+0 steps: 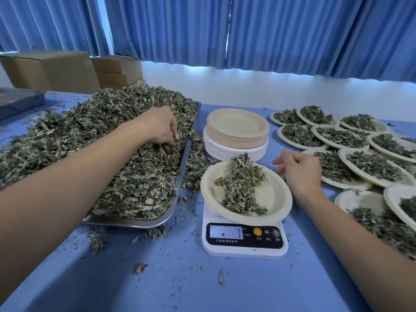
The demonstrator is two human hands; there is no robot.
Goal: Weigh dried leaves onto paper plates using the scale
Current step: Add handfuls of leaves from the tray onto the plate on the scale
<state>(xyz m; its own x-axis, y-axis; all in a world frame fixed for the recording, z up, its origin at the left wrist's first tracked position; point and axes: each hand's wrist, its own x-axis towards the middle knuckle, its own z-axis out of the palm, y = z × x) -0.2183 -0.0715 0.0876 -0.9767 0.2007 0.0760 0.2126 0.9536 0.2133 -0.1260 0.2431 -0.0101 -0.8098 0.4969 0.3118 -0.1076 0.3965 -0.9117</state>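
Note:
A white digital scale [245,244] stands in the middle of the blue table, its display lit. On it rests a paper plate [275,199] with a small heap of dried leaves [240,188]. To the left, a metal tray [144,222] holds a big pile of dried leaves [101,136]. My left hand [161,127] reaches into that pile near the tray's right edge, fingers curled down around leaves. My right hand [300,168] hovers just right of the plate on the scale, fingers loosely bent and holding nothing.
A stack of unused paper plates [236,134] sits behind the scale. Several filled plates [360,158] overlap along the right side. Loose leaf bits litter the blue tablecloth [157,278]. Cardboard boxes [51,70] and a dark tray [18,102] stand at the back left, before blue curtains.

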